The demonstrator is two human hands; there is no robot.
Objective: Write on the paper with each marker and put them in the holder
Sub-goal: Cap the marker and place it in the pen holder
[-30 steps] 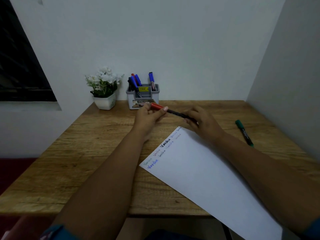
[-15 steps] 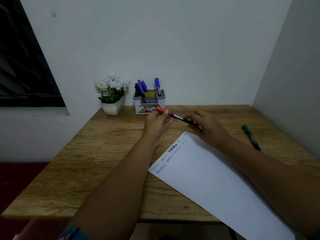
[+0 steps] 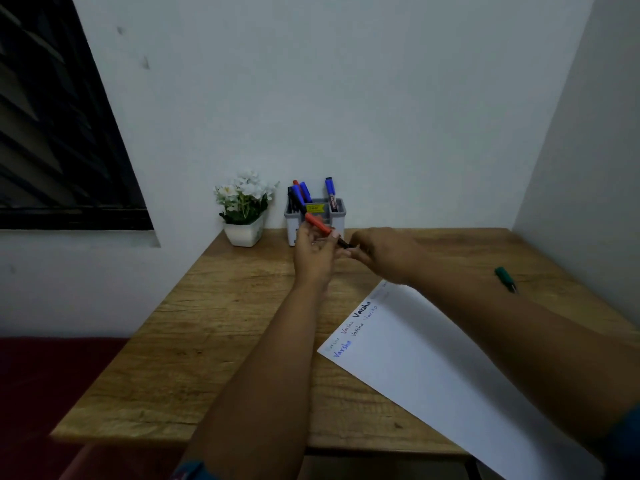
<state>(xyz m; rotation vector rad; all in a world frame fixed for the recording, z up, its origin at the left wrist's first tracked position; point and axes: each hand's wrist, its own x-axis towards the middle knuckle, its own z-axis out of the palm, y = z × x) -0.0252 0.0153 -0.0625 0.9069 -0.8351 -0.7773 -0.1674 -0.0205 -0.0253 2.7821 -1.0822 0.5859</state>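
Both hands hold a red-capped marker (image 3: 318, 225) with a black barrel just in front of the grey holder (image 3: 337, 216). My left hand (image 3: 313, 252) pinches it near the red cap, which points up at the holder. My right hand (image 3: 384, 252) grips the black barrel end. Several blue, red and black markers stand in the holder at the back of the wooden desk (image 3: 214, 327). The white paper (image 3: 450, 382) lies at the right front with several written words along its left edge. A green marker (image 3: 505, 279) lies on the desk at the right.
A small white pot of white flowers (image 3: 244, 209) stands left of the holder against the wall. A dark window (image 3: 52, 133) is at the left. Walls close the desk at the back and right.
Both hands have carried the red-capped marker up and toward the holder; its cap now overlaps the holder's front. The view has tilted, so the desk sits lower in frame.
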